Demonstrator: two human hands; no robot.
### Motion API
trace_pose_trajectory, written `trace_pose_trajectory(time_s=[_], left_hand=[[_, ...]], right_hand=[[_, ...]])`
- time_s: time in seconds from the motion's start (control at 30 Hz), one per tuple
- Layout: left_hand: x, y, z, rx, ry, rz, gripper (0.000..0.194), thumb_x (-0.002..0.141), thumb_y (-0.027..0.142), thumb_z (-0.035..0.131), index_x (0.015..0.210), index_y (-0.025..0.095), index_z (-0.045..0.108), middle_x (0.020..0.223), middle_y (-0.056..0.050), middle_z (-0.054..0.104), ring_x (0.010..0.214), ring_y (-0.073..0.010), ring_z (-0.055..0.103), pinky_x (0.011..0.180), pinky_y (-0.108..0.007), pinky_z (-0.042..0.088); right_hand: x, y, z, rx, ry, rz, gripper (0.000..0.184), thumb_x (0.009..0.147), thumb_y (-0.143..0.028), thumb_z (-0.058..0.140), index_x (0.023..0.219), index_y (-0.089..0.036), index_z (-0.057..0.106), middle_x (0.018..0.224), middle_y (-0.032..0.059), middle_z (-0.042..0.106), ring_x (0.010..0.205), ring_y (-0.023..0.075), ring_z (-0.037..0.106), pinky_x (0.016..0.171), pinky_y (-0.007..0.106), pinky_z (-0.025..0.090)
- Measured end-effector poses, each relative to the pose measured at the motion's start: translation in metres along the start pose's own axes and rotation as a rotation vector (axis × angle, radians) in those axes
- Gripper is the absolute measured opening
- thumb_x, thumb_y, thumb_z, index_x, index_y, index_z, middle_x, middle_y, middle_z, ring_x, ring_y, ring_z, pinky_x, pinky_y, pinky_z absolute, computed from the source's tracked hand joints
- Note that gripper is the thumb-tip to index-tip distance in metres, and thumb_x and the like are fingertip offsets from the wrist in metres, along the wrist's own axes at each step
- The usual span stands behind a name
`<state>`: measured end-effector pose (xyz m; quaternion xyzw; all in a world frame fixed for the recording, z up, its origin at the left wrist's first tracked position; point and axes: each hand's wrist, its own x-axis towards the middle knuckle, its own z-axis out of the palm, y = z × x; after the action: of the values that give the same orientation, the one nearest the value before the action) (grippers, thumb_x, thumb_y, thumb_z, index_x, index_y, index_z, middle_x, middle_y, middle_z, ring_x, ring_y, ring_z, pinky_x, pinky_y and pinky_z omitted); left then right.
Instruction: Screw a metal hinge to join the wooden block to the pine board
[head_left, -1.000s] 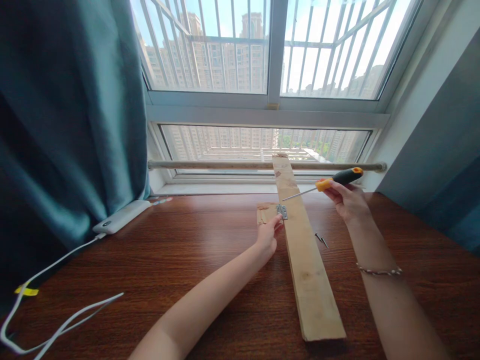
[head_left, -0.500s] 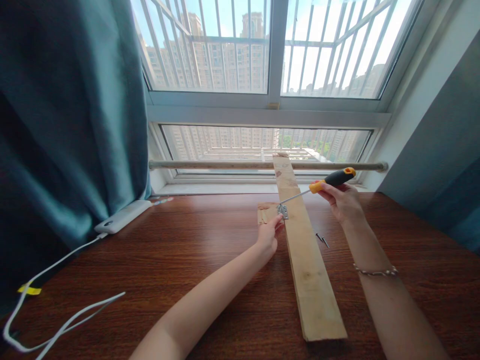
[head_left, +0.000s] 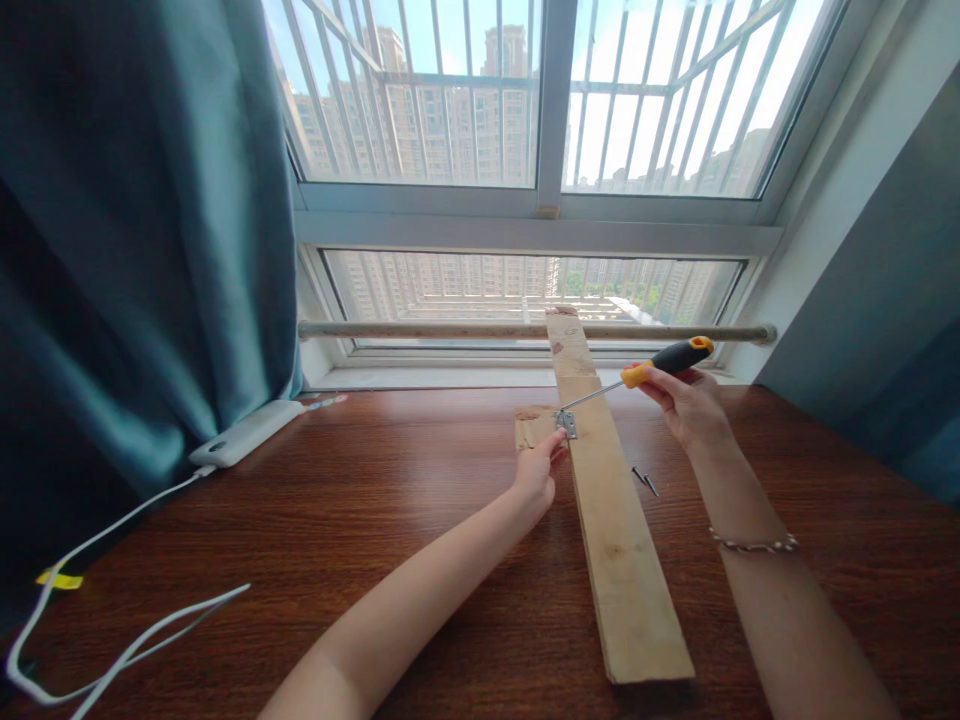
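Observation:
A long wooden board point(head_left: 622, 530) lies lengthwise on the table, with a short wooden piece point(head_left: 531, 425) at its left side. A small metal hinge point(head_left: 567, 426) spans the joint between them. The fingers of my left hand point(head_left: 538, 468) are closed at the hinge's near edge, holding it against the wood. My right hand point(head_left: 686, 400) grips a screwdriver point(head_left: 679, 355) with a black and yellow handle, tilted low. Its shaft crosses over the board and the tip meets the hinge's upper left part. Any screw under the tip is too small to make out.
Two loose screws point(head_left: 644, 481) lie right of the board on the brown table point(head_left: 390, 500). A white power strip point(head_left: 247, 437) and its cable point(head_left: 112, 520) are at left beside a dark curtain point(head_left: 150, 200). A horizontal rail point(head_left: 450, 330) runs before the window.
The screwdriver and my right hand have shifted very slightly right. My left hand, the hinge and the boards stay in place.

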<state>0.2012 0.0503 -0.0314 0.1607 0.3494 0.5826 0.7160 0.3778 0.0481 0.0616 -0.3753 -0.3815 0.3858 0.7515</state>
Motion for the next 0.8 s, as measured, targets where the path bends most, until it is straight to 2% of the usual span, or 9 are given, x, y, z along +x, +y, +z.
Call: trace_pose_trajectory(time_s=[0.17,0.33,0.53,0.8], left_hand=[[-0.001,0.0,0.001,-0.001,0.014,0.002,0.012,0.063,0.004,0.068,0.071,0.01,0.062,0.071,-0.005,0.067,0.058,-0.0092,0.06,0.057,-0.019,0.047],[-0.001,0.001,0.001,-0.002,0.006,0.008,0.014,0.065,0.002,0.066,0.075,0.012,0.062,0.075,-0.004,0.068,0.059,-0.0097,0.06,0.056,-0.018,0.047],[0.0,0.0,0.0,0.006,0.007,0.002,0.011,0.066,0.003,0.067,0.072,0.01,0.061,0.073,-0.005,0.067,0.059,-0.0092,0.06,0.058,-0.018,0.047],[0.0,0.0,0.001,-0.003,0.006,0.001,0.011,0.068,0.002,0.066,0.073,0.01,0.061,0.072,-0.004,0.067,0.058,-0.0087,0.061,0.057,-0.018,0.048]], right_hand=[[-0.006,-0.005,0.007,-0.061,-0.057,-0.044,0.025,0.052,-0.02,0.079,0.073,-0.013,0.066,0.076,0.0055,0.069,0.076,0.0213,0.066,0.078,0.037,0.054],[-0.012,-0.008,0.014,-0.189,-0.083,-0.166,0.026,0.054,-0.023,0.078,0.075,-0.014,0.066,0.078,0.0046,0.07,0.076,0.0222,0.066,0.08,0.041,0.052],[-0.014,-0.006,0.013,-0.341,-0.062,-0.273,0.029,0.056,-0.026,0.076,0.081,-0.014,0.066,0.084,0.0056,0.069,0.079,0.0228,0.065,0.078,0.038,0.052],[-0.023,-0.011,0.023,-0.404,-0.036,-0.323,0.031,0.055,-0.025,0.077,0.08,-0.016,0.061,0.081,0.004,0.068,0.077,0.0215,0.064,0.071,0.033,0.053]])
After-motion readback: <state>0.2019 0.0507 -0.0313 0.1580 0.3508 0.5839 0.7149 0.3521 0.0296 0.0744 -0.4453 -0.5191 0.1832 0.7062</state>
